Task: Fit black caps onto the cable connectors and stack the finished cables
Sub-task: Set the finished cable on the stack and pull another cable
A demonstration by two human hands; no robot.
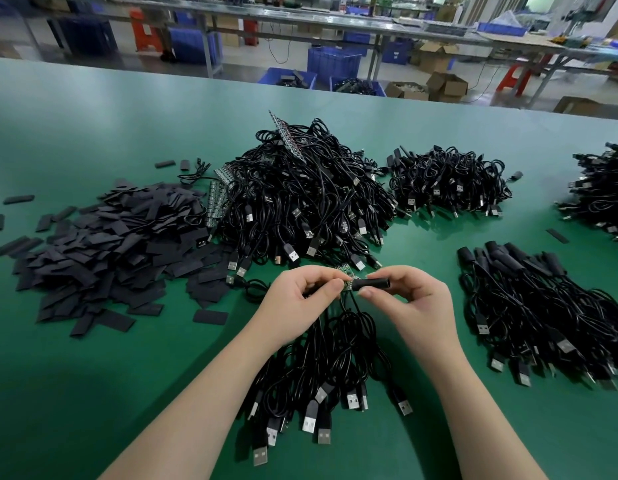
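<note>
My left hand (pixel 305 294) pinches a small green connector board (pixel 347 285) at the end of a black cable. My right hand (pixel 409 294) holds a black cap (pixel 371 283) whose open end sits over the board's tip. A bundle of black USB cables (pixel 330 368) hangs down from my hands onto the green table (pixel 93 375). A flat heap of black caps (pixel 103 247) lies at the left. A big pile of uncapped cables (pixel 300 206) fills the middle. Capped cables (pixel 529 306) are stacked at the right.
A smaller cable pile (pixel 449 181) lies behind the stack, and another pile (pixel 601 192) runs off the right edge. Loose caps (pixel 18 199) are scattered at the far left. Beyond the table's far edge stand benches, blue crates (pixel 331 64) and cardboard boxes (pixel 446 86).
</note>
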